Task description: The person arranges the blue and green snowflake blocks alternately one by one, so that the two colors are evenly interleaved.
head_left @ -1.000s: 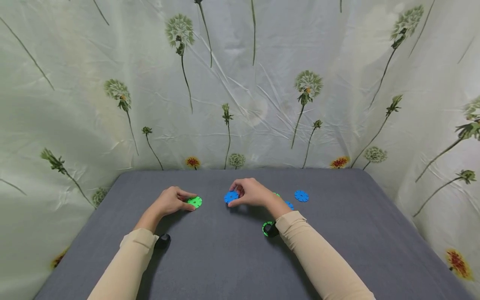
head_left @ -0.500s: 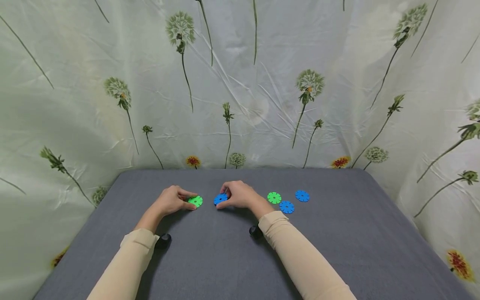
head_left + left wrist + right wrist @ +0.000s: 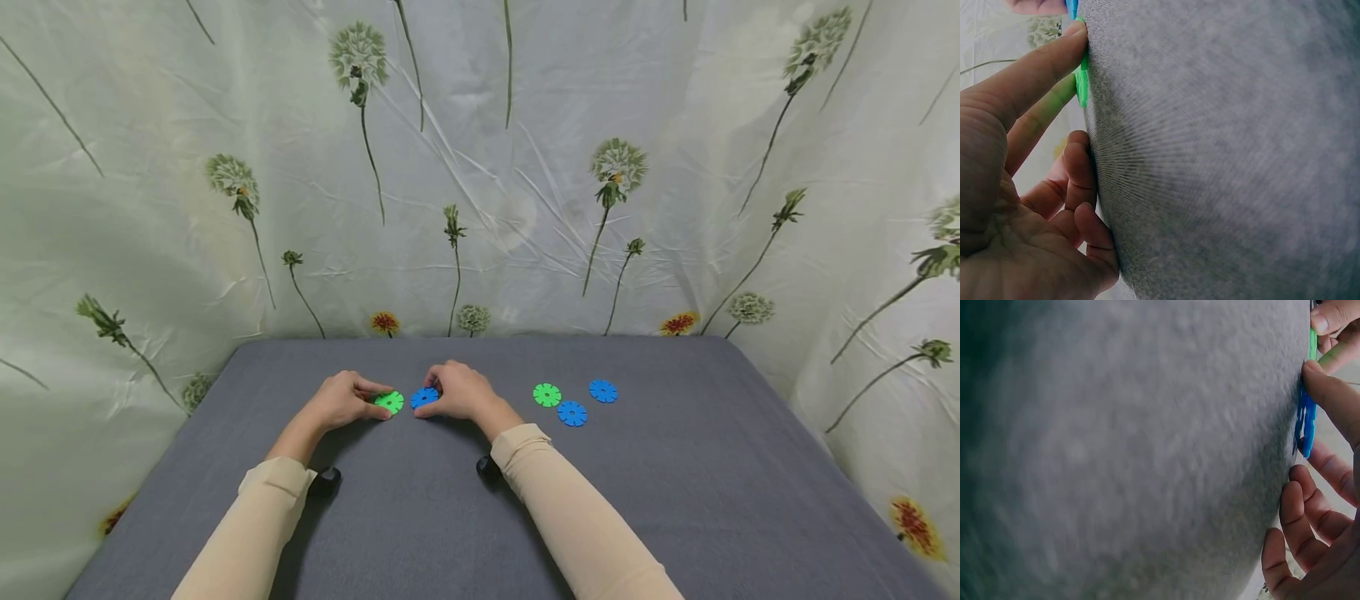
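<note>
A notched green plastic disc (image 3: 390, 403) lies on the table, its left rim between the thumb and index finger of my left hand (image 3: 342, 400). Just to its right, my right hand (image 3: 461, 392) pinches a notched blue plastic disc (image 3: 423, 398) by its edge. In the right wrist view the blue disc (image 3: 1307, 422) appears edge-on and slightly tilted, close over the cloth, lined up with the green disc (image 3: 1313, 344). The left wrist view catches the green disc (image 3: 1082, 87) edge-on, partly covered by the thumb. The other fingers of both hands curl loosely near the cloth.
To the right lie a loose green disc (image 3: 547, 395) and two blue discs, one nearer (image 3: 572, 413) and one farther right (image 3: 603, 391). A grey cloth covers the table (image 3: 420, 525). Behind its far edge hangs a dandelion-print curtain (image 3: 525, 192).
My right hand has slid left with the blue disc, close up to the green one. The left hand has stayed in place. The loose discs at right have come fully into view.
</note>
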A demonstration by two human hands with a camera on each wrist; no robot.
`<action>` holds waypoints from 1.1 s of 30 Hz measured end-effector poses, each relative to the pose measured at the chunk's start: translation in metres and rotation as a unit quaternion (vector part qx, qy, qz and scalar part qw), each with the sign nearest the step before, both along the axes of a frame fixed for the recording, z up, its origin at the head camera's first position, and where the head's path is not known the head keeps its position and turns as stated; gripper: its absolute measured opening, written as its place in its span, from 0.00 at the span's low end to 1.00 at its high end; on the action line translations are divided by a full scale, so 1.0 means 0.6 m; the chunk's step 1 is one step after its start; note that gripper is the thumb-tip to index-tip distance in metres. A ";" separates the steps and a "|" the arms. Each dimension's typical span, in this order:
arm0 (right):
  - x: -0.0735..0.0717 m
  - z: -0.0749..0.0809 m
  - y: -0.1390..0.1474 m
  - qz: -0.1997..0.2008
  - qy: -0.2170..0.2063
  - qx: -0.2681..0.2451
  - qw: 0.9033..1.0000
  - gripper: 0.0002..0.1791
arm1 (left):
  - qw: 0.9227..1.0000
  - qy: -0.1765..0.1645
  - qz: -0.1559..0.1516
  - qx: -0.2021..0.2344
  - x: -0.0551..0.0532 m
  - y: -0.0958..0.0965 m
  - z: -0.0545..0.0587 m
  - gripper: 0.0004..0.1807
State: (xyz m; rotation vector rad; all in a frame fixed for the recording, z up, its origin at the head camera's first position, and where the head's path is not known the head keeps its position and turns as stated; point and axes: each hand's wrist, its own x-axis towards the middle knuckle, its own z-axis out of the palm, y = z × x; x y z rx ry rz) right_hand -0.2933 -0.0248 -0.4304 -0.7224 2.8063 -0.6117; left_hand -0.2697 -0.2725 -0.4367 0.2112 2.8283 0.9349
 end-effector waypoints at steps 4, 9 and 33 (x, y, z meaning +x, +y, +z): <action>0.004 -0.002 -0.006 -0.009 0.003 0.014 1.000 0.28 | 1.000 0.001 0.004 -0.001 0.001 -0.001 -0.002 0.27; 0.009 -0.001 -0.011 -0.015 0.003 0.023 1.000 0.29 | 1.000 0.004 0.000 0.001 0.002 -0.003 -0.001 0.27; 0.002 -0.002 0.000 -0.014 -0.044 -0.004 0.999 0.27 | 1.000 0.010 -0.007 0.005 0.002 0.000 -0.001 0.27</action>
